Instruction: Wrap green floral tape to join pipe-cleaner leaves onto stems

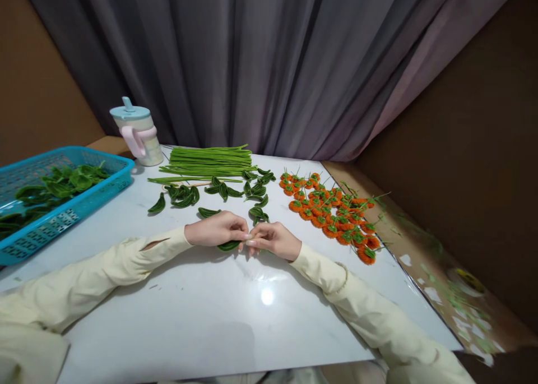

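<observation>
My left hand [219, 229] and my right hand [275, 240] meet over the middle of the white table, fingertips pinched together. Between them is a dark green fuzzy leaf [229, 246], its body showing beneath my left fingers. My right thumb and finger close at the leaf's end, where a thin stem may be; that spot is too small to make out. Just beyond my hands lie more dark green fuzzy leaves [182, 195], some loose and some in small clusters [257, 190].
Bright green pipe cleaners [210, 161] lie at the back. On the right are many orange fuzzy pieces with green tops [344, 216]. A blue basket [79, 207] of green leaves stands left, near a lidded cup [140, 137]. Scraps and a tape roll [466, 282] lie beyond the right edge.
</observation>
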The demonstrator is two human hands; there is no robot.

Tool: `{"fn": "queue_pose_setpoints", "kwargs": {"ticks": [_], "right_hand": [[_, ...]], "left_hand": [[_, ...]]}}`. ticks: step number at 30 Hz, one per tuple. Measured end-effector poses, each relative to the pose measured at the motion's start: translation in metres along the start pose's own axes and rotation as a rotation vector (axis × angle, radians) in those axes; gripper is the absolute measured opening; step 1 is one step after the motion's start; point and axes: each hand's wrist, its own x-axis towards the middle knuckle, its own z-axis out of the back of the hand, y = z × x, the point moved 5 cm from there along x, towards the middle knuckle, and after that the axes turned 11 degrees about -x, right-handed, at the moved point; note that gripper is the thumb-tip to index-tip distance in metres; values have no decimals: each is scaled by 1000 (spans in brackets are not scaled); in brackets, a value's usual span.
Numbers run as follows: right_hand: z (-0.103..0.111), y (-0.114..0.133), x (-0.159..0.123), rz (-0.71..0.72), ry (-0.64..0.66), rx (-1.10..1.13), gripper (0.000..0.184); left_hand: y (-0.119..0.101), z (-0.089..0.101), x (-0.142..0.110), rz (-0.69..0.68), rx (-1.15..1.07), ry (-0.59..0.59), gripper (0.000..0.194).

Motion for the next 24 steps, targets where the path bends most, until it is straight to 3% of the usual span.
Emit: {"fn": "queue_pose_setpoints", "kwargs": {"ticks": [5,15,20,24], "right_hand": [[0,1,-1,1,36,-31,30],[6,6,-3,-21,50,-82,26],[6,8,-4,45,34,-320,19],[6,9,-4,136,14,-533,20]], "left_hand": [[-8,-7,-3,-108,233,22,28],[-16,-27,-9,-367,904,-53,28],[-8,-40,-11,-552,1205,-66,34],[0,-44,-11,-640,1265,-80,33]]}}
